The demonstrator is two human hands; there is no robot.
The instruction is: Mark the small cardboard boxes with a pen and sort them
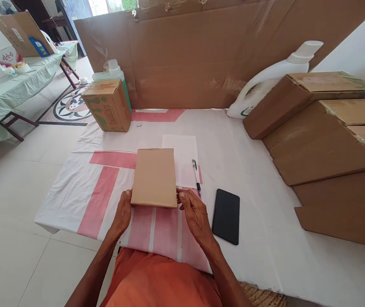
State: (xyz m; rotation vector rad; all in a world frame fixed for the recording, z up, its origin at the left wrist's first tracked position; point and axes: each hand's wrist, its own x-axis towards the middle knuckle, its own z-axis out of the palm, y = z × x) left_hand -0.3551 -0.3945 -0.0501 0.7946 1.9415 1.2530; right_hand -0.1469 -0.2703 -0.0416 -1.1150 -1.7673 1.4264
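An orange garment [166,277] sits nearest, against the near edge of a table under a white cloth [265,238] with pink bands. Just past that edge the person grasps a brown cardboard box [154,177]: the left hand [124,212] holds its near left corner, and the right hand [195,211], fingers curled, has its fingertips at the near right edge. The box covers part of a white sheet of paper [185,157], with a pen [197,177] along the sheet's right side. A black phone-like device [226,216] lies beside the right forearm; from it, a broad stretch of cloth runs to stacked cardboard boxes [323,145] on the right. To the left, cloth continues to the table's edge, with tiled floor [6,230] beyond. A tall cardboard panel [182,59] bounds the far edge. As for markings, the carton [108,106] at far left bears green shapes and printing too small to read; the white jug [259,94] shows a partly hidden green mark. On the green-covered side table [25,85], a large box [22,36] carries a white label, illegible from here.
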